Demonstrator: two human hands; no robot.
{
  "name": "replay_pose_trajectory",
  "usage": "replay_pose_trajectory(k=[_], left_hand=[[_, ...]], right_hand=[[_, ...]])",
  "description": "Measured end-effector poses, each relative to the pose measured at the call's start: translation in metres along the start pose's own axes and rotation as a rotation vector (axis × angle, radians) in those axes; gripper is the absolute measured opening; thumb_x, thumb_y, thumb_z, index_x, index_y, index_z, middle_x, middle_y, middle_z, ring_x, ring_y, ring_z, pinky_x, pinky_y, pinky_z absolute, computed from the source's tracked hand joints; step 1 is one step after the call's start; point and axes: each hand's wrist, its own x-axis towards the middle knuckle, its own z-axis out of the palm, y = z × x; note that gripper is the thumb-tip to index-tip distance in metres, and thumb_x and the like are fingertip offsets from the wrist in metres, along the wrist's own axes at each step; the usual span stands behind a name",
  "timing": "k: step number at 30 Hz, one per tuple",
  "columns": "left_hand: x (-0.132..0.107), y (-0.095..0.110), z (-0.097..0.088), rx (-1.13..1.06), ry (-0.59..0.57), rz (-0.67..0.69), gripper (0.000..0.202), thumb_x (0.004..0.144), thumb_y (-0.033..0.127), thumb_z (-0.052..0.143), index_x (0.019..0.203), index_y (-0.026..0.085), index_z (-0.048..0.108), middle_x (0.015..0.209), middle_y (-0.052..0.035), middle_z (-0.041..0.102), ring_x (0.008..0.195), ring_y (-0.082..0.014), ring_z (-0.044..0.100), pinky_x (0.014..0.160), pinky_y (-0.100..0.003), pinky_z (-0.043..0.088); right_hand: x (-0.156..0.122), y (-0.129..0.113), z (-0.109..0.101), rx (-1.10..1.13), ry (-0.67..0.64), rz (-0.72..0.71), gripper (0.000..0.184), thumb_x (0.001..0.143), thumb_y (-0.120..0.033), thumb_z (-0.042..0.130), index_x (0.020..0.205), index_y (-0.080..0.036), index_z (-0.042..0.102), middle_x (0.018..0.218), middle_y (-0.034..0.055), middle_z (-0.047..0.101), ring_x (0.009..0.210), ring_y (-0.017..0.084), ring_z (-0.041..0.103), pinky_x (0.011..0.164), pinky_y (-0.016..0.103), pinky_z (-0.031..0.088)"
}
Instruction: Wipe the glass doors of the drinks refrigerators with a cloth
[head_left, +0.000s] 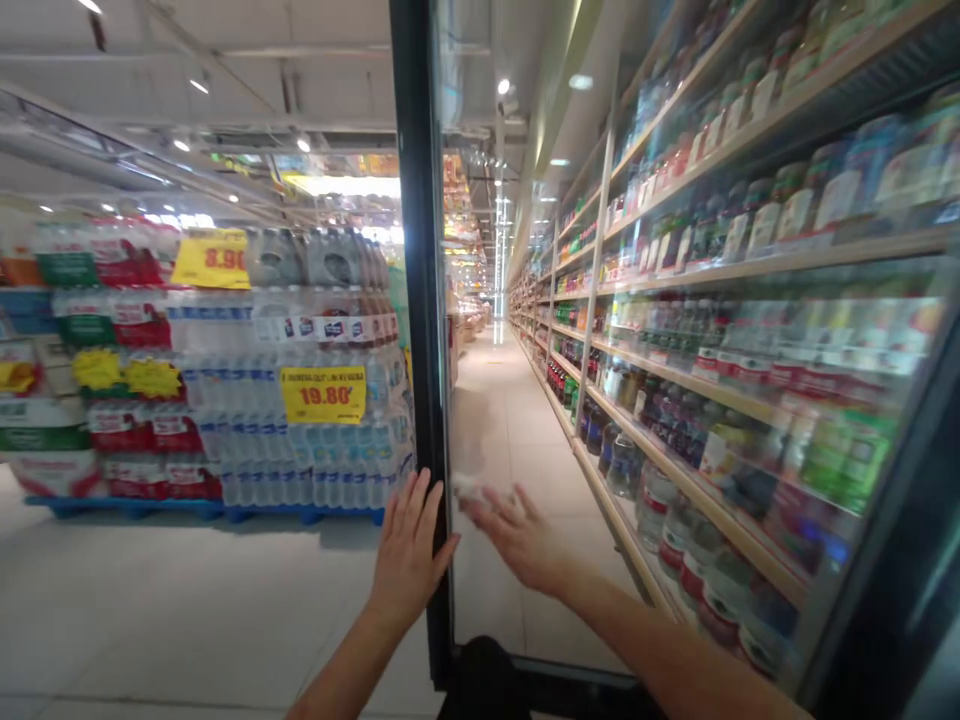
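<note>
A tall glass cooler door [421, 330] with a black frame stands open in front of me. My left hand [409, 548] lies flat and open against the outer edge of that frame, fingers pointing up. My right hand [519, 538] is at the glass pane just right of the frame, slightly smeared by motion. Its fingers press a small white cloth [468, 488] to the glass. Both forearms reach in from the bottom of the view.
Cooler shelves [720, 395] packed with bottles and cans run along the right side, down a long aisle [499, 400]. On the left, a pallet stack of bottled water [300, 400] carries yellow price signs. Light floor tiles lie between.
</note>
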Motion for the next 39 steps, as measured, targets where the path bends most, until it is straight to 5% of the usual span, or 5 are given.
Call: replay_pose_trajectory(k=[10,20,29,34,39], left_hand=[[-0.009,-0.01,-0.001,0.004,0.005,-0.047,0.07,0.082,0.03,0.055,0.141,0.013,0.022,0.14,-0.0191,0.038,0.136,-0.0274,0.026,0.105,-0.046,0.031],[0.061,-0.018,-0.012,-0.003,0.166,-0.062,0.071,0.083,0.037,0.054,0.141,0.012,0.021,0.143,-0.0195,0.034,0.138,-0.027,0.02,0.108,-0.046,0.025],[0.101,-0.025,-0.018,-0.004,0.196,-0.039,0.071,0.083,0.037,0.053,0.141,0.014,0.02,0.145,-0.0181,0.03,0.138,-0.0266,0.019,0.109,-0.047,0.023],[0.124,-0.023,-0.023,-0.011,0.219,0.004,0.07,0.083,0.037,0.053,0.141,0.013,0.021,0.144,-0.0183,0.033,0.138,-0.0271,0.017,0.109,-0.048,0.021],[0.147,-0.015,-0.028,-0.008,0.291,0.02,0.069,0.084,0.038,0.051,0.141,0.012,0.022,0.143,-0.019,0.034,0.138,-0.0267,0.018,0.109,-0.047,0.02]], right_hand=[[0.021,-0.007,0.007,-0.004,0.013,-0.003,0.051,0.082,-0.013,0.041,0.133,-0.015,0.042,0.146,0.0041,0.033,0.14,0.022,0.012,0.113,0.05,0.014],[0.061,0.035,-0.027,-0.095,0.12,0.083,0.046,0.083,-0.02,0.042,0.129,-0.019,0.048,0.146,0.0027,0.034,0.14,0.024,0.006,0.112,0.052,-0.009],[0.12,0.059,-0.05,-0.121,0.219,0.212,0.046,0.084,-0.023,0.041,0.129,-0.019,0.047,0.145,0.0041,0.034,0.14,0.028,0.01,0.11,0.059,0.001],[0.121,0.068,-0.055,-0.171,0.209,-0.006,0.044,0.084,-0.023,0.043,0.128,-0.02,0.049,0.143,0.002,0.039,0.139,0.022,0.015,0.112,0.05,-0.008],[0.123,0.093,-0.072,-0.236,0.31,0.217,0.042,0.086,-0.025,0.044,0.128,-0.022,0.049,0.142,0.004,0.039,0.139,0.025,0.012,0.111,0.055,-0.003]])
